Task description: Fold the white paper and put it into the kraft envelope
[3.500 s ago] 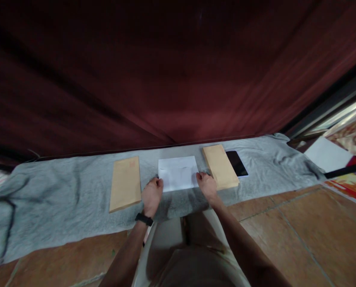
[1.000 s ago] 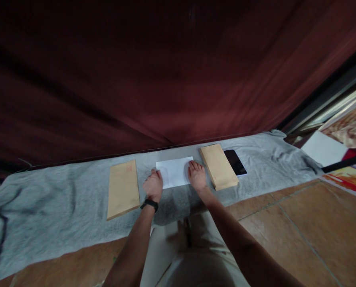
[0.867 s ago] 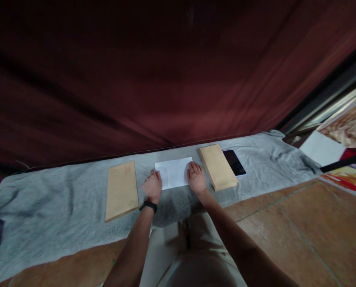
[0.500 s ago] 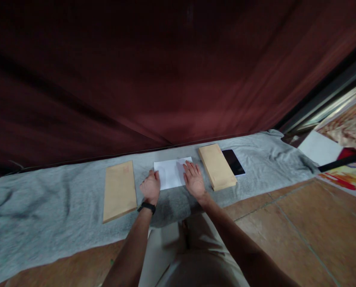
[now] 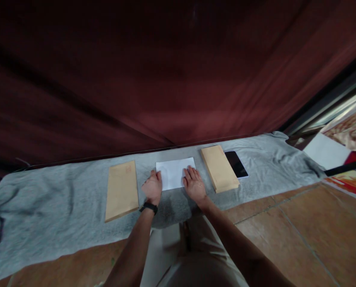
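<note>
A white sheet of paper (image 5: 172,174) lies flat on the grey cloth in front of me. At its left edge my left hand (image 5: 153,186) is closed, fingers curled and the thumb on the paper. My right hand (image 5: 194,185) rests flat over the sheet's right end, fingers stretched out and a little apart. To the left of the paper lies a brown envelope or thin pile of envelopes (image 5: 122,191). A thicker stack of brown envelopes (image 5: 220,168) sits just right of my right hand.
A dark-screened phone (image 5: 236,164) lies beside the right stack. The grey cloth (image 5: 55,203) covers the long surface, with a dark red curtain (image 5: 172,91) behind it. Tiled floor (image 5: 285,227) shows in front, and printed sheets (image 5: 350,171) lie far right.
My right hand has slid slightly down and left on the paper. The left hand keeps its place at the edge. The whole view has shifted a little.
</note>
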Tool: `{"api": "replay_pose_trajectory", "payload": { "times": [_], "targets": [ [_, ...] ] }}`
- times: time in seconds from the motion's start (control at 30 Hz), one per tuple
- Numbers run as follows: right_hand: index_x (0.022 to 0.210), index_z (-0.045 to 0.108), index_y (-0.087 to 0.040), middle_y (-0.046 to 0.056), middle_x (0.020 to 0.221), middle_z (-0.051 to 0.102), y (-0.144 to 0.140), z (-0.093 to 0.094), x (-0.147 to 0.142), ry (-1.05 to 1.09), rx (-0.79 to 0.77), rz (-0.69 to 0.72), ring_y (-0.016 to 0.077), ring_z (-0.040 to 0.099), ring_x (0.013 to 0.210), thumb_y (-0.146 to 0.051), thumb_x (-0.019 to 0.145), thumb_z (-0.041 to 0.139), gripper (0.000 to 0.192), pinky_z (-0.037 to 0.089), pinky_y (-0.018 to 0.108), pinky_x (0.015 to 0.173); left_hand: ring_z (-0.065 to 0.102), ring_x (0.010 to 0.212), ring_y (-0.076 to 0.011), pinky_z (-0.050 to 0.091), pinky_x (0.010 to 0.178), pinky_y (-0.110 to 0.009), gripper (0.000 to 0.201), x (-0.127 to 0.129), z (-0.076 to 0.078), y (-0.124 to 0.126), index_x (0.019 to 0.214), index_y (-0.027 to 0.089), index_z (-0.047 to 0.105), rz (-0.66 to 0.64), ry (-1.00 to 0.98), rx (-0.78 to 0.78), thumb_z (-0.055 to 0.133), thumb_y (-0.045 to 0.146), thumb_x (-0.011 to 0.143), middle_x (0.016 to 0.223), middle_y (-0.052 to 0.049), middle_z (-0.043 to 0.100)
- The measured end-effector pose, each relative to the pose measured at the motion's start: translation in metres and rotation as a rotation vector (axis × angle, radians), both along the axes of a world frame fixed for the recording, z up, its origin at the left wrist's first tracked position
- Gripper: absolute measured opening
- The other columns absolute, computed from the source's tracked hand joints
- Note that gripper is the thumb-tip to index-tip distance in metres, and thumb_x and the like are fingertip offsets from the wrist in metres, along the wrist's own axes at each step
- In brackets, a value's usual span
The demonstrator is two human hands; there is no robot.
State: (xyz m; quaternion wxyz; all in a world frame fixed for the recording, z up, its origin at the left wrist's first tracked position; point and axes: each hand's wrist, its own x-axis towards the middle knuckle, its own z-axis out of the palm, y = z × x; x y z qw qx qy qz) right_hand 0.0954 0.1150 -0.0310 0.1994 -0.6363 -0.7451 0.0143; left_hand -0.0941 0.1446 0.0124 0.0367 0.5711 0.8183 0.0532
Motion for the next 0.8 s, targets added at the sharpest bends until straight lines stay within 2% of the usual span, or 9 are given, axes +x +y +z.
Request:
{"api": "replay_pose_trajectory", "payload": {
  "times": [0.1, 0.2, 0.3, 0.37, 0.43, 0.57, 0.7, 0.8],
  "targets": [
    [0.148, 0.053, -0.012, 0.017, 0.159, 0.044, -0.001, 0.001, -0.001, -0.007, 0.001, -0.006, 0.0293, 0.042, 0.146, -0.031, 0.105, 0.044, 0.048, 0.031, 0.045, 0.122, 0.073, 0.087, -0.0288, 0.05, 0.074, -0.036, 0.044, -0.002, 0.004, -0.002, 0.126, 0.019, 0.059, 0.009, -0.057, 0.031, 0.034, 0.049, 0.105, 0.095, -0.013, 0.076],
    [0.148, 0.052, -0.013, 0.017, 0.159, 0.044, -0.001, 0.0, -0.001, -0.004, 0.011, -0.007, 0.0291, 0.042, 0.147, -0.03, 0.105, 0.045, 0.048, 0.032, 0.047, 0.121, 0.068, 0.107, -0.0321, 0.051, 0.089, -0.042, 0.05, 0.0, 0.006, -0.009, 0.131, 0.013, 0.056, -0.046, -0.027, 0.155, 0.036, 0.05, 0.104, 0.115, -0.018, 0.071],
    [0.148, 0.052, -0.012, 0.018, 0.159, 0.044, -0.001, -0.001, 0.0, 0.001, 0.024, -0.002, 0.029, 0.04, 0.148, -0.03, 0.104, 0.045, 0.048, 0.032, 0.047, 0.121, 0.051, 0.135, -0.0336, 0.041, 0.109, -0.048, 0.048, 0.012, 0.001, -0.023, 0.139, 0.012, 0.054, -0.286, 0.008, 0.252, 0.034, 0.04, 0.105, 0.143, -0.02, 0.057],
    [0.148, 0.052, -0.012, 0.018, 0.158, 0.044, -0.002, -0.001, 0.0, 0.003, 0.03, 0.003, 0.0287, 0.039, 0.148, -0.03, 0.104, 0.046, 0.048, 0.032, 0.047, 0.121, 0.035, 0.149, -0.0307, 0.031, 0.119, -0.049, 0.047, 0.025, -0.005, -0.033, 0.146, 0.017, 0.051, -0.508, -0.015, 0.256, 0.034, 0.033, 0.105, 0.159, -0.014, 0.044],
    [0.148, 0.052, -0.012, 0.018, 0.158, 0.044, -0.002, -0.001, 0.0, 0.007, 0.028, 0.01, 0.028, 0.039, 0.148, -0.03, 0.104, 0.046, 0.048, 0.031, 0.047, 0.122, 0.024, 0.155, -0.0295, 0.024, 0.124, -0.051, 0.049, 0.036, -0.013, -0.041, 0.151, 0.02, 0.046, -0.626, -0.032, 0.226, 0.036, 0.031, 0.104, 0.165, -0.011, 0.035],
    [0.147, 0.054, -0.012, 0.017, 0.158, 0.045, -0.002, -0.001, 0.002, 0.018, 0.021, 0.006, 0.0277, 0.039, 0.148, -0.029, 0.104, 0.045, 0.046, 0.031, 0.046, 0.122, 0.021, 0.157, -0.0293, 0.021, 0.125, -0.053, 0.051, 0.044, -0.024, -0.046, 0.154, 0.021, 0.044, -0.609, -0.043, 0.14, 0.036, 0.032, 0.105, 0.167, -0.009, 0.033],
    [0.144, 0.057, -0.012, 0.016, 0.155, 0.05, 0.0, 0.004, -0.002, 0.053, 0.002, -0.028, 0.0281, 0.043, 0.146, -0.026, 0.103, 0.046, 0.044, 0.029, 0.048, 0.123, 0.021, 0.157, -0.029, 0.019, 0.126, -0.054, 0.052, 0.041, -0.027, -0.044, 0.156, 0.025, 0.042, -0.614, -0.03, 0.101, 0.036, 0.032, 0.105, 0.166, -0.006, 0.035],
    [0.144, 0.057, -0.016, 0.012, 0.154, 0.051, 0.008, 0.01, -0.015, 0.113, -0.001, -0.014, 0.026, 0.044, 0.145, -0.023, 0.103, 0.043, 0.044, 0.027, 0.048, 0.124, 0.02, 0.157, -0.0311, 0.018, 0.126, -0.056, 0.055, 0.039, -0.028, -0.044, 0.157, 0.022, 0.041, -0.637, -0.001, 0.085, 0.039, 0.028, 0.102, 0.166, -0.009, 0.034]
  ]
}}
